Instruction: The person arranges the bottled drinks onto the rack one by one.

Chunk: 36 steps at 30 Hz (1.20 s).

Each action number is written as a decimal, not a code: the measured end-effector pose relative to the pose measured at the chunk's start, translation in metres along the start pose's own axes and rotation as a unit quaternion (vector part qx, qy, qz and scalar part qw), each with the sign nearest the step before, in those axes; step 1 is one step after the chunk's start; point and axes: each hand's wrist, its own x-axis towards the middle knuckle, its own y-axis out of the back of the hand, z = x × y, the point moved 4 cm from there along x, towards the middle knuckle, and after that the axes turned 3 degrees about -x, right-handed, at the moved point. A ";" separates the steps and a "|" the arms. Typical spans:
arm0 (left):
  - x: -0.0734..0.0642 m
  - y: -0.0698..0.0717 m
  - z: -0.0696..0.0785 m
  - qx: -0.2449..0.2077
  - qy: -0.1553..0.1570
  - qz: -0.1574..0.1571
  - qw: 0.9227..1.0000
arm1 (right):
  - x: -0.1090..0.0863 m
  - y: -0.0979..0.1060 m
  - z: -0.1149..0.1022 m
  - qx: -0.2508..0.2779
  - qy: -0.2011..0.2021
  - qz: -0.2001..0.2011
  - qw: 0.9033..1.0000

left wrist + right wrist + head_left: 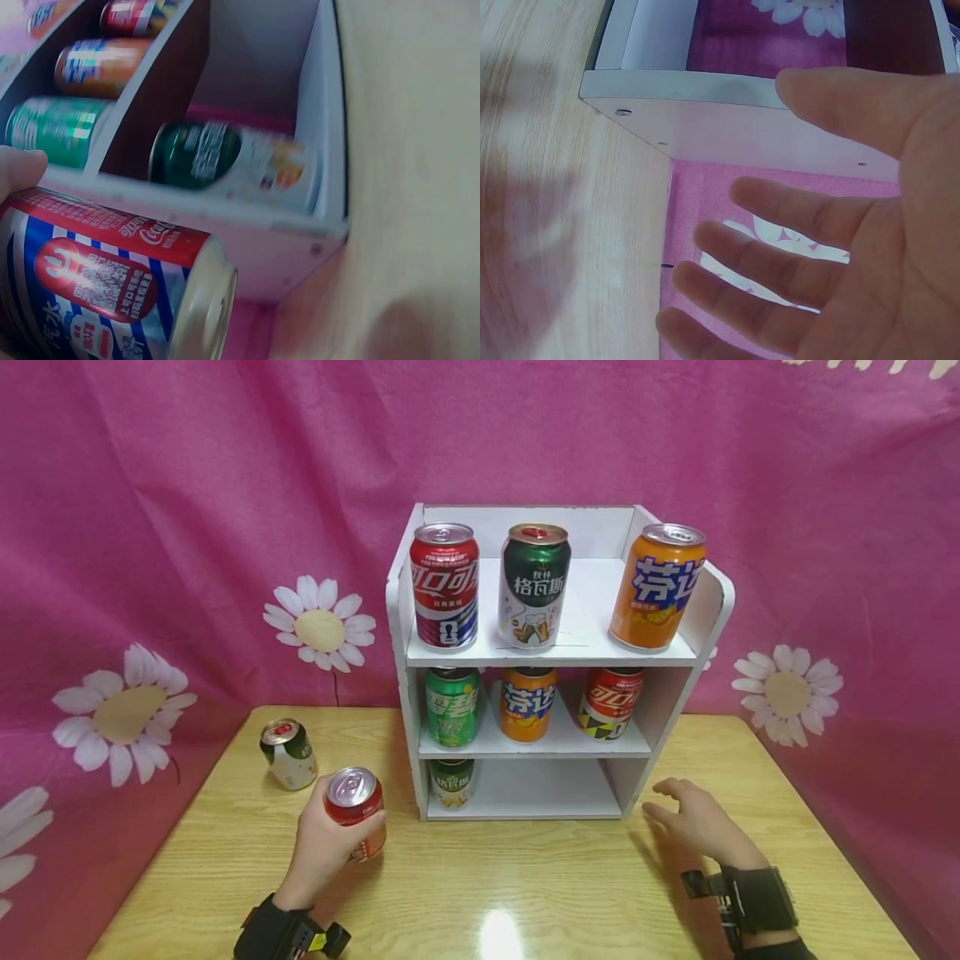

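Note:
My left hand [315,839] grips a red Coca-Cola can [356,810], left of and in front of the white three-tier shelf [551,789]. In the left wrist view, the can [105,277] lies across the lower left, its blue-striped side showing. A green-and-white kvass can [452,785] occupies the left of the bottom tier. Another green-and-white can [291,756] stands on the table behind my left hand. Beside the shelf's lower right corner, my right hand [701,827] holds nothing; its fingers are spread in the right wrist view.
The top tier carries a red cola can [446,585], a green kvass can [534,585] and an orange Fanta can [658,587]. Green Sprite [453,706], orange Fanta [528,703] and red cola [611,702] cans fill the middle tier. A pink flowered cloth [225,460] hangs behind the wooden table [465,885].

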 end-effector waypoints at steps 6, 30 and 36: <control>-0.012 -0.024 0.001 -0.011 -0.011 -0.036 0.999 | 0.001 0.001 0.000 0.002 0.004 0.001 1.000; -0.017 -0.134 0.025 -0.041 -0.071 -0.215 0.973 | 0.000 0.002 0.009 -0.002 0.000 0.007 1.000; -0.008 -0.155 0.025 -0.023 -0.094 -0.224 0.970 | 0.000 0.002 0.010 0.000 0.001 0.009 1.000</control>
